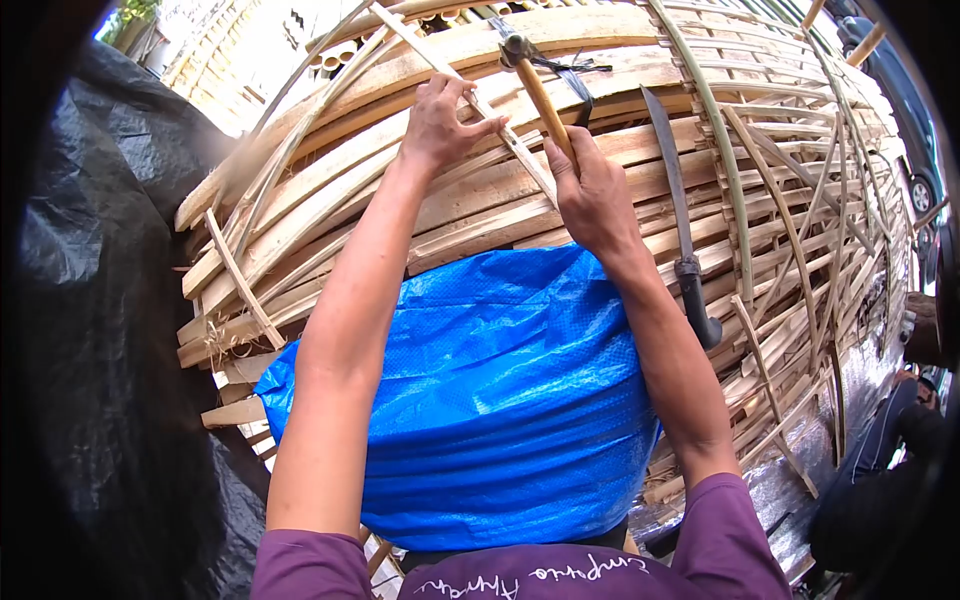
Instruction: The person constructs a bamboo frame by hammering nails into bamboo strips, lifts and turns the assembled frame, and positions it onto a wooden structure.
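Your left hand (437, 125) is pinching a thin stick (517, 148); your right hand (595, 190) is gripping a hammer (537, 92), pointing to eleven o'clock

Bright daylight, dark fisheye corners

Blue tarp (510, 400), tan hammer handle (540, 101), pale wooden strip (523, 153), black knife handle (697, 303), purple white-lettered shirt (560, 562)

At six o'clock a short-sleeved purple T-shirt (500, 558) was worn, its chest marked with white script lettering (590, 571).
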### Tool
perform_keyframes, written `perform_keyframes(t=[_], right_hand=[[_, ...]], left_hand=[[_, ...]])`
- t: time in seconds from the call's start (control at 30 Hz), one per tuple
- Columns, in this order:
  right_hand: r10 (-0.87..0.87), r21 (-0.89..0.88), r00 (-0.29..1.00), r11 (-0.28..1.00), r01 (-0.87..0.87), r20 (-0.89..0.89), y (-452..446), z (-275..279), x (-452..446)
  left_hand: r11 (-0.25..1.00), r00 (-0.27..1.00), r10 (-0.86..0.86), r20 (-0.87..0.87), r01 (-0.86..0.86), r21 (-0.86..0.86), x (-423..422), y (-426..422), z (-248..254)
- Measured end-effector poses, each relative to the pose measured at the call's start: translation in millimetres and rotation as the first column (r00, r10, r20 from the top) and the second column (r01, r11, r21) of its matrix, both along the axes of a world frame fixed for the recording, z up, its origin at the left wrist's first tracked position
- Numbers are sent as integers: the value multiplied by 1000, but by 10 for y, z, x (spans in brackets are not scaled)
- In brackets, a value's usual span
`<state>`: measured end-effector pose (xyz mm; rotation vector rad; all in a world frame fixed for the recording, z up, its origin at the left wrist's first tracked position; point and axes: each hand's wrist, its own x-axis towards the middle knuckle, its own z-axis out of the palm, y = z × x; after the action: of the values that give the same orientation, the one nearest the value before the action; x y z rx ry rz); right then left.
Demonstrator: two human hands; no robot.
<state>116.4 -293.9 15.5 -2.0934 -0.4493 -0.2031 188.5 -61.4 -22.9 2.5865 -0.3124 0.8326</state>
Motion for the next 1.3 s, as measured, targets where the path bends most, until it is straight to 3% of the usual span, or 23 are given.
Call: perform_keyframes(t=[0.13, 0.33, 0.47, 0.53, 0.6, 0.67, 0.87, 0.93, 1.07, 1.2, 1.3], right_hand=[[17, -46, 1000, 999, -16, 16, 6, -31, -1], [76, -88, 997, 993, -75, 8, 72, 96, -8], [113, 1, 990, 993, -114, 82, 136, 116, -5], [114, -154, 993, 982, -106, 44, 144, 17, 53], [108, -227, 993, 969, -97, 38, 146, -66, 94], [119, -194, 989, 976, -100, 88, 165, -60, 88], [135, -18, 984, 991, -134, 114, 240, 133, 13], [83, -268, 995, 961, -64, 62, 194, -59, 104], [68, -150, 996, 987, -58, 60, 167, 32, 61], [93, 0, 993, 996, -94, 79, 180, 243, -34], [83, -280, 994, 958, -60, 72, 208, -5, 85]], left_hand=[[983, 986, 133, -97, -120, 136, -146, -58, 86], [996, 992, 83, -95, -80, 42, -143, 1, 21], [996, 991, 92, -96, -93, 0, -142, 14, -28], [967, 974, 197, 111, -211, 140, -170, -13, -30], [972, 979, 192, 64, -199, 124, -156, -6, -26], [996, 996, 82, -38, -81, 26, -102, 44, -42], [989, 986, 147, -75, -144, 46, -134, 17, -24], [992, 988, 123, -93, -118, 52, -118, 25, -10], [992, 993, 114, 10, -114, 54, -107, 22, -54], [992, 993, 114, -30, -112, 61, -138, 5, -3], [992, 992, 113, -56, -110, 57, -182, -18, 48]])
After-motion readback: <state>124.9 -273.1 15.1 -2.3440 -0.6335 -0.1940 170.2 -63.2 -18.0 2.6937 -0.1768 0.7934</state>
